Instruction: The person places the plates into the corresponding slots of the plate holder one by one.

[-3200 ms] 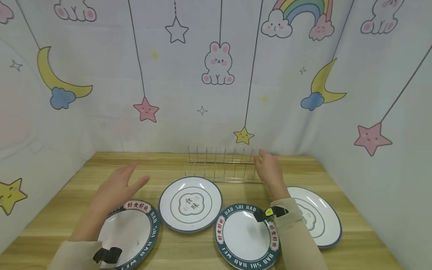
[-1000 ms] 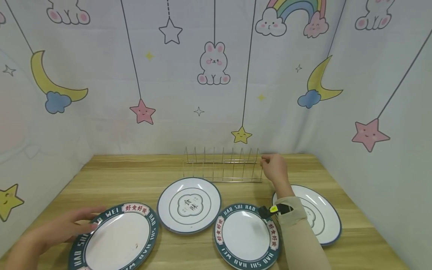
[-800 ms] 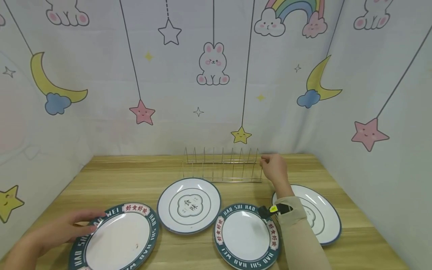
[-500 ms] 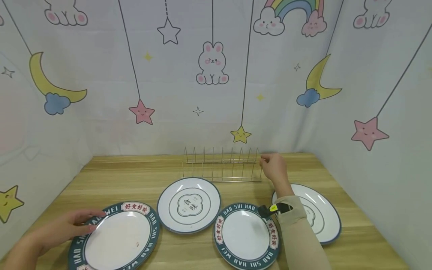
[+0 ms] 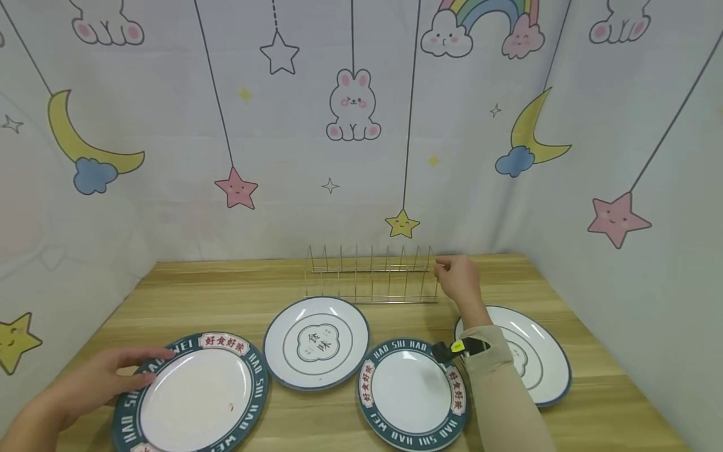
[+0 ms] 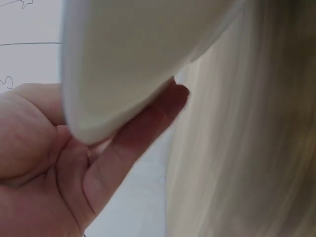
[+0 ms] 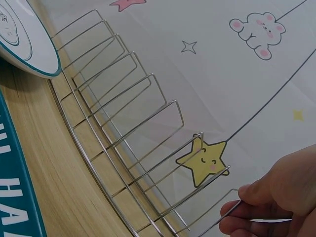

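Note:
My left hand (image 5: 93,383) grips the left rim of a green-rimmed plate (image 5: 194,398), thumb over the rim. In the left wrist view the fingers (image 6: 143,128) lie beneath the plate's pale underside (image 6: 128,59), which is raised off the table on that side. At the back, my right hand (image 5: 459,282) pinches the end wire of a metal dish rack (image 5: 395,303). The right wrist view shows thumb and fingertips on that wire, with no plates in the rack's slots.
Just in front of the rack lies a white blue-edged plate (image 5: 318,342). A second green-rimmed plate (image 5: 412,392) is right of it. Another blue-edged plate (image 5: 542,358) sits farther right, partly behind the right forearm. A printed curtain (image 5: 282,125) hangs behind the wooden table (image 5: 209,295).
From above the left green-rimmed plate, my left hand has come down leftward and taken its rim, and that plate has shifted slightly. My right hand moved a little rightward, then stayed at the rack's end.

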{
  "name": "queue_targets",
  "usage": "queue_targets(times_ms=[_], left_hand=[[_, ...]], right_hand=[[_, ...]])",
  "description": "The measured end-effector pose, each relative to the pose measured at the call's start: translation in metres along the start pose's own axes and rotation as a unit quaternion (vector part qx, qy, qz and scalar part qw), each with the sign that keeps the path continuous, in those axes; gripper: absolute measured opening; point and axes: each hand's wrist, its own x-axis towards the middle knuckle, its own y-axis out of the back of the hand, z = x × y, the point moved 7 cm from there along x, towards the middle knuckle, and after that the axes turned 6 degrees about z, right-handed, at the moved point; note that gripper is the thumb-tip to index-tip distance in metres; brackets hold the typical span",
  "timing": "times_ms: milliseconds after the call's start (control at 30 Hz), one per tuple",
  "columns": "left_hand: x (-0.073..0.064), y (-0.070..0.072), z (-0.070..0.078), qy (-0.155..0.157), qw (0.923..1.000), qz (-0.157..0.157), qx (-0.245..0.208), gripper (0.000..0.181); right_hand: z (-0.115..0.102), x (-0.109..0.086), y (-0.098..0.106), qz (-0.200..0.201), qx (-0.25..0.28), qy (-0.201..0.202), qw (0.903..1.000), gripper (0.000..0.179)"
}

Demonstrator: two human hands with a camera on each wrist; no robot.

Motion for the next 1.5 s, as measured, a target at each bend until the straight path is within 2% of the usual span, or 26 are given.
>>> queue_targets(times_ms=[133,333,433,733,1000,1200,1400,1500], left_hand=[[-0.001,0.004,0.003,-0.004,0.9998,0.017,-0.004,0.047],[-0.003,0.007,0.004,0.006,0.9992,0.016,-0.037,0.05],[-0.005,0.011,0.005,0.008,0.9991,0.021,-0.037,0.052],[-0.01,0.03,0.005,0.011,0.9969,0.077,0.001,0.059],[-0.016,0.043,0.017,-0.008,0.9917,0.125,-0.029,0.064],[-0.014,0.044,0.036,-0.028,0.9819,0.17,-0.079,0.058],[-0.01,0.042,0.062,-0.067,0.9625,0.239,-0.11,0.055],[-0.008,0.042,0.074,-0.086,0.9528,0.256,-0.139,0.052]], right_hand=[[0.0,0.0,0.0,-0.001,0.001,0.003,1.0,0.031],[-0.001,0.0,0.001,-0.002,0.005,0.003,1.0,0.032],[-0.001,0.0,0.001,-0.002,0.005,0.004,1.0,0.032],[-0.002,-0.001,0.002,-0.005,0.01,0.002,0.9999,0.031],[-0.001,-0.001,0.001,0.002,0.005,0.003,1.0,0.031],[0.0,-0.001,0.002,0.001,0.009,-0.005,0.9999,0.031],[0.0,0.0,0.002,0.008,0.004,0.004,1.0,0.03],[0.0,0.001,0.001,0.005,0.003,0.005,1.0,0.03]])
